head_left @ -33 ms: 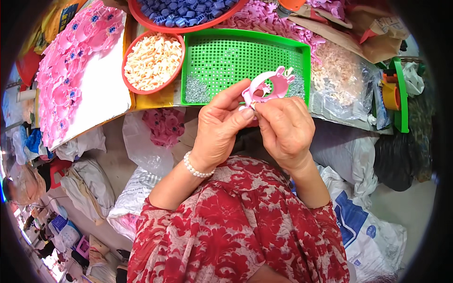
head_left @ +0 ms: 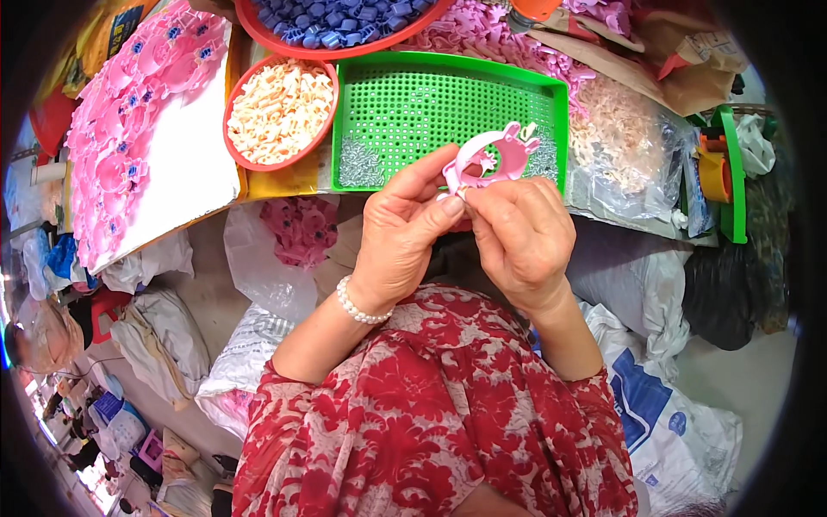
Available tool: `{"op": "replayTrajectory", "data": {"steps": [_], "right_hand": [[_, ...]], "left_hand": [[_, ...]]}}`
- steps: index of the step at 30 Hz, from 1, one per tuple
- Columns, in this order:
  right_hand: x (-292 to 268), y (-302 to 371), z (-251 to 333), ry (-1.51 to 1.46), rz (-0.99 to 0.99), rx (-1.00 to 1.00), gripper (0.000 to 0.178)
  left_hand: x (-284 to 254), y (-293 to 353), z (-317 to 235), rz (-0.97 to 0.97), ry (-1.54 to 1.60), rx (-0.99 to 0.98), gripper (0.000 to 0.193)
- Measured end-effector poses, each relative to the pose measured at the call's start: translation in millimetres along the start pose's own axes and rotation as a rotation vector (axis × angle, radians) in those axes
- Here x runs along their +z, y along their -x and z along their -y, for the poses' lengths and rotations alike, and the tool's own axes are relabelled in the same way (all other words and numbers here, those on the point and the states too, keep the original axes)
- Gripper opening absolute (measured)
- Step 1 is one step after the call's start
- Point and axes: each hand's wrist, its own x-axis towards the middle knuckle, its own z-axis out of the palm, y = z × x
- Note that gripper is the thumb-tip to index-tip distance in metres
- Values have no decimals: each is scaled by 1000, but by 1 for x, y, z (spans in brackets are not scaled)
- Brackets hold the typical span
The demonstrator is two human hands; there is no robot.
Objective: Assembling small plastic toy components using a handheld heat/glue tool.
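Note:
My left hand (head_left: 402,226) grips a pink plastic ring-shaped part (head_left: 520,151) by its lower left edge, between thumb and fingers. The part has small rounded knobs on its upper right and a wide round opening. Closed in a pinch, my right hand (head_left: 527,243) meets the part's lower edge close to the left thumb. Whatever sits between those right fingertips is too small and covered to name. Both hands are held over the near edge of a green perforated tray (head_left: 448,108), which has small silvery metal pieces in its near corners.
Left of the tray stands a red bowl of cream-coloured pieces (head_left: 280,112); behind is a larger red basin of blue pieces (head_left: 345,24). Pink parts (head_left: 121,138) cover a white board at far left. Pale pieces (head_left: 613,138) lie at right. Plastic sacks (head_left: 672,422) rest below.

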Motion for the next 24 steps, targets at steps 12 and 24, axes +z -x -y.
{"op": "replayTrajectory", "data": {"steps": [12, 24], "right_hand": [[-17, 22, -23, -1128, 129, 748, 33], [-1, 35, -15, -1536, -23, 977, 25]], "left_hand": [[0, 5, -18, 249, 175, -262, 41], [5, 16, -15, 146, 189, -369, 50]]}}
